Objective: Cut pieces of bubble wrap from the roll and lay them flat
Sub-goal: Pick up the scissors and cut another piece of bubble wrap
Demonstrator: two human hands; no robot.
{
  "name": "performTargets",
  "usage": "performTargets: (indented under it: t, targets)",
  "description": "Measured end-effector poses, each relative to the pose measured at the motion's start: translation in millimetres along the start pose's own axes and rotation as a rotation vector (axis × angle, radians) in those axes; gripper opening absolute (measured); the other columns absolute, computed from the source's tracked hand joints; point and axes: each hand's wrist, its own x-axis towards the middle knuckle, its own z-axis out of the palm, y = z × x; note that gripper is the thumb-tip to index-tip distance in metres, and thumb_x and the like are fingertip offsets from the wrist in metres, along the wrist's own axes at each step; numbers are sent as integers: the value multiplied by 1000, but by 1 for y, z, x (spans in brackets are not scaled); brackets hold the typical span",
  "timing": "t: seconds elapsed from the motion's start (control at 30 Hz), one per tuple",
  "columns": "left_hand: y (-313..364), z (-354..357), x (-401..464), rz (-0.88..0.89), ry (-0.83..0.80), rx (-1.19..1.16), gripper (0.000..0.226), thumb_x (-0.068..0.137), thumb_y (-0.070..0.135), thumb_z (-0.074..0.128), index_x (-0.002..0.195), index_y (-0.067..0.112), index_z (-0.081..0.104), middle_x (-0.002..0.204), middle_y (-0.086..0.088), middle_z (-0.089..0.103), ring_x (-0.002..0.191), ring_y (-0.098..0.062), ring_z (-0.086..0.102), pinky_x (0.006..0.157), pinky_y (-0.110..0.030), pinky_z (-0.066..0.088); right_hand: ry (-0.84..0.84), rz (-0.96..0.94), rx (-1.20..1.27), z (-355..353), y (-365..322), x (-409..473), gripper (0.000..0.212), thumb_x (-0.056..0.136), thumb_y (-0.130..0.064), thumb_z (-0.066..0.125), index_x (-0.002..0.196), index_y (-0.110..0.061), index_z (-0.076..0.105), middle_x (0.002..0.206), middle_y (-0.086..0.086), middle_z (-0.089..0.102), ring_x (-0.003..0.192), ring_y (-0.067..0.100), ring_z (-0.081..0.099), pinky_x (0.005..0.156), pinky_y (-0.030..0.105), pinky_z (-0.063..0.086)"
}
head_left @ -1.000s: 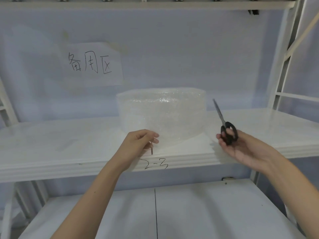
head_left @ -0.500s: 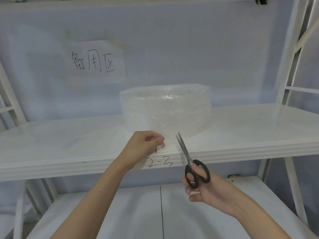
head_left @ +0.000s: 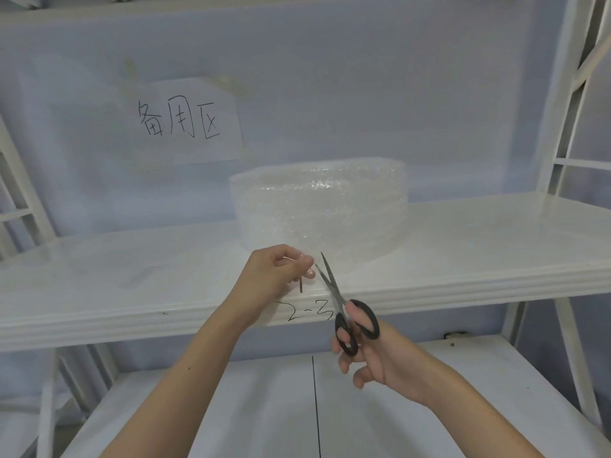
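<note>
So over on the left wall there's a white paper sign [head_left: 188,122] with handwritten black characters. The left hand [head_left: 276,274] is pinched shut on the loose edge of the clear bubble wrap roll [head_left: 319,209], which sits on the white upper shelf [head_left: 132,276] right in the middle. Just beside those fingers are the black-handled scissors [head_left: 344,305], blades parted a bit, gripped by the right hand [head_left: 373,352] below the shelf edge.
</note>
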Motion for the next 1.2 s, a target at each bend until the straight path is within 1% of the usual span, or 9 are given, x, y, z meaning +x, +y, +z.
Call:
performTargets:
  t: [0.17,0.27,0.4,0.53,0.67,0.73,0.93,1.07,1.2]
  targets:
    - [2,0,-1,6,-18,-29,13,89,23,71,80,15,68,76,-3,77,57,-1,58,48,-8,38,-7,-8,0,8,-9,15,49,77,-62,57,73,-13,51,76,3,58,61,20,55,40,24,40]
    - [4,1,-2,16,-18,-44,12,90,19,70,83,10,68,73,-1,75,56,0,59,47,-8,38,-14,-18,2,10,-11,20,48,77,-61,57,72,-13,51,75,2,57,59,20,54,39,24,41]
    - [4,1,-2,26,-27,-37,11,90,19,69,83,11,67,71,3,75,58,2,61,51,-8,40,-13,-62,12,9,-10,21,46,80,-57,57,71,-13,49,73,2,56,56,19,54,40,24,41]
    - [3,0,-1,-1,-33,-8,12,88,25,71,83,15,69,75,1,77,59,-1,56,53,-13,41,6,-136,5,9,-9,21,44,82,-53,55,71,-11,47,71,3,55,51,18,52,39,24,40]
    - [4,0,-1,-20,-47,-26,13,88,26,72,79,18,67,76,-1,77,56,-2,54,51,-14,39,21,-170,6,11,-10,20,43,82,-50,56,70,-11,46,70,3,55,49,17,51,38,24,39]
    - [4,0,-1,-25,-57,-28,13,87,27,72,80,17,66,76,0,77,57,-2,55,53,-15,40,32,-178,1,12,-10,20,41,81,-48,57,69,-11,46,68,3,54,47,17,50,38,24,39]
    - [4,-2,0,-40,-93,-38,16,87,27,73,85,13,65,77,-2,76,58,-4,54,54,-19,39,58,-215,-47,12,-10,17,36,80,-42,62,56,-16,54,68,5,53,43,16,47,36,24,40]
    - [4,-2,-1,-39,-120,-36,15,87,24,73,83,11,65,76,-3,76,56,-6,55,49,-15,38,44,-207,-38,12,-13,16,40,80,-46,60,64,-12,48,67,5,53,43,17,48,35,24,40]
    - [5,-4,-2,-37,-147,-25,18,87,25,73,85,10,64,76,-4,76,58,-8,55,50,-14,40,4,-177,-58,12,-18,17,45,81,-52,57,68,-10,46,68,3,53,44,17,47,33,23,39]
